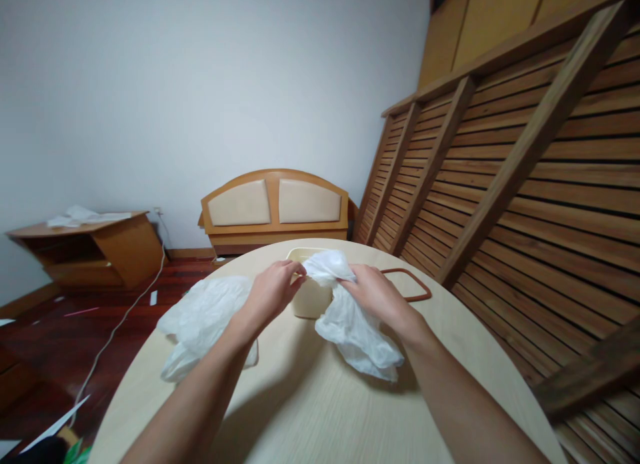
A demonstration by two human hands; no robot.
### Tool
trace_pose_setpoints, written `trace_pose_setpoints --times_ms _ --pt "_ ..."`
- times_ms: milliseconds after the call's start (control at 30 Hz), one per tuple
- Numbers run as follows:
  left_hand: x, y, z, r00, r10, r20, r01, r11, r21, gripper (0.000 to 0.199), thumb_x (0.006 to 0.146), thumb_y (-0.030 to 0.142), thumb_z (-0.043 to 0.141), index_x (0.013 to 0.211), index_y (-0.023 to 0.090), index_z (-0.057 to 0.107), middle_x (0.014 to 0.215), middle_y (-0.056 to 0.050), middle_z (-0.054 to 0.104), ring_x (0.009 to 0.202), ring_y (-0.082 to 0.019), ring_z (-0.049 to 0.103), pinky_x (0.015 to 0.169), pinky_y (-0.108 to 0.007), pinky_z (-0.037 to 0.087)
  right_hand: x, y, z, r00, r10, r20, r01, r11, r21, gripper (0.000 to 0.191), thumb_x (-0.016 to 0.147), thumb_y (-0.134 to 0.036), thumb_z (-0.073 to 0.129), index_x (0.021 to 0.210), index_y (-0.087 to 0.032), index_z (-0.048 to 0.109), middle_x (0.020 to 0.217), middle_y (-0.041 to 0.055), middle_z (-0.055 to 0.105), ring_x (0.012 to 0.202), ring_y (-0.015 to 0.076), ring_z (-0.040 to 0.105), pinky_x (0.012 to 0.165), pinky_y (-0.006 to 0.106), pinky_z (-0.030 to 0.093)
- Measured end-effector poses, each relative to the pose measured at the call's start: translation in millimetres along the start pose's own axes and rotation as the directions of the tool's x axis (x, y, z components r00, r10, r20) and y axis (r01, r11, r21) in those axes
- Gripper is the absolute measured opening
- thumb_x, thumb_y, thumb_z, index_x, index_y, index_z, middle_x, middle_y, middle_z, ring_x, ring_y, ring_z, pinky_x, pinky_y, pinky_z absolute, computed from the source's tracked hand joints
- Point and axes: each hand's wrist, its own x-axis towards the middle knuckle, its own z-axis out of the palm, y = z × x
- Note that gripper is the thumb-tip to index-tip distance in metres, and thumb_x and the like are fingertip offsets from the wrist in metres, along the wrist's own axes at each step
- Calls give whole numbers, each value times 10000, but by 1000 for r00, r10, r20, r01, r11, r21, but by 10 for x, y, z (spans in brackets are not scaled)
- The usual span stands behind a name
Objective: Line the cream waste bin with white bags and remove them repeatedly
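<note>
A cream bin [311, 299] stands on the round table, behind my hands. My right hand [373, 289] is closed on a white plastic bag [357, 337], which hangs down in front of the bin and bunches up over its rim. Fingers pinched, my left hand [277, 285] holds the bag's left edge near the bin's opening. Another crumpled white bag [207, 321] lies on the table beneath and left of my left forearm. Right of the bin, a brown rounded frame [413, 297] rests on the table, partly hidden by my right hand.
The pale round table [320, 411] fills the lower middle. A wooden headboard [274, 204] stands against the wall behind it. Slatted wood panels [500, 204] lean at the right. A low cabinet [120, 251] and a white cable [123, 321] are at the left.
</note>
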Motion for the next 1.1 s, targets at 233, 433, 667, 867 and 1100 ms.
trace_pose_setpoints --times_ms 233,433,667,867,1100 --pt "49 -77 54 998 -4 -60 -1 997 -84 36 898 207 642 882 205 674 928 -49 725 845 -225 691 760 -333 526 98 31 -105 922 -149 -358 214 966 148 299 857 -119 539 1081 -180 728 1238 112 681 1179 238 612 1035 339 437" --pt "72 -173 196 980 -60 -188 11 968 -252 389 830 207 733 1166 204 538 1098 -73 661 896 -205 693 771 -338 556 84 15 -275 841 -93 -533 277 920 276 298 846 -172 564 1097 -168 724 1180 101 714 1094 251 655 966 358 480" --pt "79 -145 405 962 -64 -267 9 979 -203 165 919 229 615 1076 225 567 1097 -72 646 946 -219 697 809 -363 567 -58 -37 -508 779 -66 -624 278 927 249 239 861 -230 587 1040 -193 740 1005 63 749 906 241 679 823 336 499" --pt "68 -148 530 958 -18 -287 -21 991 -133 119 964 170 495 961 214 606 1074 -75 676 1036 -222 670 920 -381 545 -199 -130 -648 792 -43 -609 219 951 218 180 873 -282 611 953 -193 745 844 38 726 781 220 655 685 296 464" --pt "90 -219 586 948 -15 -317 -29 991 -133 218 992 212 446 1022 185 660 1181 -105 671 1160 -237 624 1032 -426 507 -287 -187 -710 858 -28 -513 150 969 198 195 870 -361 647 823 -188 725 756 28 707 699 203 632 597 276 429"
